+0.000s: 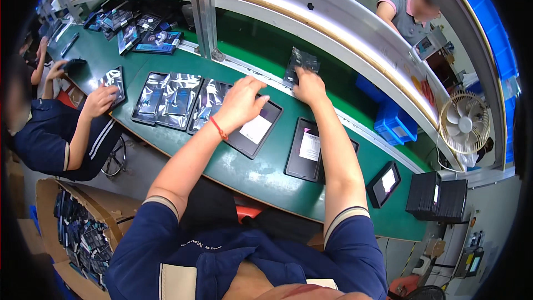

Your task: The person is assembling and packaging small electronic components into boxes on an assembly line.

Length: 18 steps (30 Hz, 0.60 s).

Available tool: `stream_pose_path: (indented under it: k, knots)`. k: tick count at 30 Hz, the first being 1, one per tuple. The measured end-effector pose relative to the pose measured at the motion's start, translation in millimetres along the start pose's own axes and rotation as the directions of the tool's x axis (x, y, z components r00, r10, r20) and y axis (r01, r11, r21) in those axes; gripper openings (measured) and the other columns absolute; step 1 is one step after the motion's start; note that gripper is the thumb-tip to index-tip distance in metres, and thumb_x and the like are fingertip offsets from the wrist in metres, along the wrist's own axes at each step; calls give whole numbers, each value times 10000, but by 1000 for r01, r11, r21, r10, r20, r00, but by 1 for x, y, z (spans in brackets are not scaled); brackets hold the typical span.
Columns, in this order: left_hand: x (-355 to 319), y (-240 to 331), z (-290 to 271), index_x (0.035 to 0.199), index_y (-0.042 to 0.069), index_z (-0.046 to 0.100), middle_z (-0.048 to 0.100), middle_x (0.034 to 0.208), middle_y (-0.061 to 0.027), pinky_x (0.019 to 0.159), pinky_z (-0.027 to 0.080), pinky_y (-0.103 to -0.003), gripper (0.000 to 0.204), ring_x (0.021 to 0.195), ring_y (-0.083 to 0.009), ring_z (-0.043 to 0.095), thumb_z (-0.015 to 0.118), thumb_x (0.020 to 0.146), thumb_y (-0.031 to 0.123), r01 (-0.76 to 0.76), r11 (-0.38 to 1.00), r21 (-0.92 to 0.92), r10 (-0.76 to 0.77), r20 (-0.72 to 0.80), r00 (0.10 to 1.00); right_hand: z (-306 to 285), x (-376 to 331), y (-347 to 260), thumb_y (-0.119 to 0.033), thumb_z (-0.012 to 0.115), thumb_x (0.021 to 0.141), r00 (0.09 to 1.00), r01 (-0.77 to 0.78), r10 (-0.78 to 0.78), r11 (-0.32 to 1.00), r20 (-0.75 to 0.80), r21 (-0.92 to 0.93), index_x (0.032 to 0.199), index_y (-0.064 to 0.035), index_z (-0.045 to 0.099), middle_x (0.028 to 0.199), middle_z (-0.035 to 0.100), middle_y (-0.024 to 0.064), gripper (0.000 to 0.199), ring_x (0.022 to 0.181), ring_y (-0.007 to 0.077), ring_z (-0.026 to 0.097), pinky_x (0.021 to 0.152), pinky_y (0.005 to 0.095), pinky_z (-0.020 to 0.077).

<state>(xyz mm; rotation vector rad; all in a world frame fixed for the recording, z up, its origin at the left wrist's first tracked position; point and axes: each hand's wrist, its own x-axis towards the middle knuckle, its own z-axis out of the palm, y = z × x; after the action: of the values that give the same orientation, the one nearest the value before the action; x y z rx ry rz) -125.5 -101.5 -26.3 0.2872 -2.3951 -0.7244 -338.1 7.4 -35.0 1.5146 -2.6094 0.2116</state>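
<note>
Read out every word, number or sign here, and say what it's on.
Navy shirt: white lettering, partly lost in folds; not copied.
Too small to read:
White label on the black tray by the left hand.
White label on the tray beside the right forearm.
White label on the lone tray farther right.
White label on the stacked black trays.
Pale label on the blue bin.
Blurred print on the blue-and-black boxes.

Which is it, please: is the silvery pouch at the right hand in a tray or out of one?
Out: the silvery pouch is at the right hand, beyond the black tray, with no tray around it.
</note>
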Motion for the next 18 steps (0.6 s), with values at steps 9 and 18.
stream_pose_path:
  k: [9,18]
  knots:
    - [97,-22,75,1105,-36,602,597,1134,-195,953,440,-385,406,1102,-343,549,688,773,180,-256,967,-2,246,279,928,-46,-181,-45,55,537,733,958,96,-134,983,-253,-157,1160,44,570,1149,606,240,429,1055,386,600,897,431,486]
    - [128,-21,118,1401,36,369,361,1439,-212,1079,340,-398,782,1319,-345,375,642,817,478,-245,954,175,119,530,840,-40,-232,-68,-426,660,807,997,54,-62,981,38,189,1172,122,556,1246,508,337,667,1256,452,426,1077,483,305]
